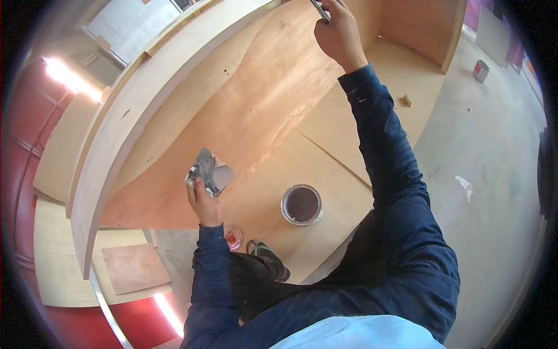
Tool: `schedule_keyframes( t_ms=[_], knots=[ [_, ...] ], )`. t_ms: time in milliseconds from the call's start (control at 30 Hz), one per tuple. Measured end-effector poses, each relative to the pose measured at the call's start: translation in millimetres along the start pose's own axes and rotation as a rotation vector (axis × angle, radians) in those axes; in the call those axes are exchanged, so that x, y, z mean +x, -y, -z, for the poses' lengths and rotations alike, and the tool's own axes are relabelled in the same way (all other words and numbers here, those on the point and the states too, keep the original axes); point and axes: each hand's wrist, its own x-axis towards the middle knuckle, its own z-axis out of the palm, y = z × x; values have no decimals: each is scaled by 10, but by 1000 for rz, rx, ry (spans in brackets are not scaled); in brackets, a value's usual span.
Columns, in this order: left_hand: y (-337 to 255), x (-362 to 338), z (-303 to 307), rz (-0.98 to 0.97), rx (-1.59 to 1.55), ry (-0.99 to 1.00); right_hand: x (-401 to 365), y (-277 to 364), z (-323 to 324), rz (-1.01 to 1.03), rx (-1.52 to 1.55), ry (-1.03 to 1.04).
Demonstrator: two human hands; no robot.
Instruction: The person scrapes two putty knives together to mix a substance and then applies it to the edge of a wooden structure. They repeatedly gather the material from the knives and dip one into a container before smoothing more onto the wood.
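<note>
The right hand (341,39), far, has its fingers round a thin grey tool (320,11) — cut off above; the left hand's (204,203) fingers grasp a flat, grey-smeared plate (201,167) — underside hidden.

Can label (480,71) — too small, no legible text

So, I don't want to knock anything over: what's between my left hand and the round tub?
In the head view, only bare plywood shows between your left hand and the round tub.
</note>
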Motion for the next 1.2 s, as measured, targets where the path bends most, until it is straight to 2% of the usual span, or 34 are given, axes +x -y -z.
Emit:
schedule_keyframes(
  t_ms=[67, 133, 233, 267, 367, 400, 467, 500, 567, 600, 667, 700, 800, 900, 967, 1033, 1067, 1100, 1167, 1200],
  knots=[
    [30, -8, 12, -6, -41, 0, 39, 33, -16, -39, 27, 51],
    [29, -26, 11, -11, -78, -1, 43, -45, -97, 56, 8, 62],
    [-60, -79, -83, -23, -12, -29, -55, -4, -103, 96, 73, 112],
    [-120, -104, -117, 9, 10, -49, -126, 52, -126, 336, 1, -34],
    [-122, -92, -75, 43, 99, -72, -120, -116, -13, 424, 56, 69],
    [-79, -76, -23, 48, 165, -78, -86, 22, 49, 423, 56, 68],
    [74, -59, 64, -21, 194, -77, 8, 432, 229, -585, 774, 227],
    [117, -59, 93, -89, 224, -77, 39, 161, 118, -586, 774, 226],
    [126, -69, 117, -96, 221, -65, 126, -611, -201, 488, 321, 137],
    [116, -73, 116, -105, 217, -54, 146, -559, -172, 488, 321, 137],
    [85, -84, 125, -94, 230, -52, 226, -459, -102, 780, -105, -25],
    [68, -89, 123, -82, 245, -49, 242, -425, -96, 780, -104, -24],
    [54, -81, 99, -78, 237, -56, 245, -361, -101, 709, 6, 41],
    [43, -71, 48, -85, 203, -68, 214, -282, -111, 639, -118, 88],
    [4, -88, 2, -46, 165, -66, 131, -98, -116, -58, 275, 208],
    [20, -90, -2, -7, 122, -64, 48, -324, -132, -107, 335, 261],
    [53, -53, 25, -23, 200, -41, 45, -449, -154, -149, 398, 314],
    [70, -27, 42, -38, 280, -18, 44, -322, -103, -147, 398, 313],
    [69, -42, -12, -57, 256, -17, 11, 66, 52, -282, 381, 299],
    [57, -61, -34, -72, 236, -14, 21, -78, -33, -285, 383, 299]
  ],
)
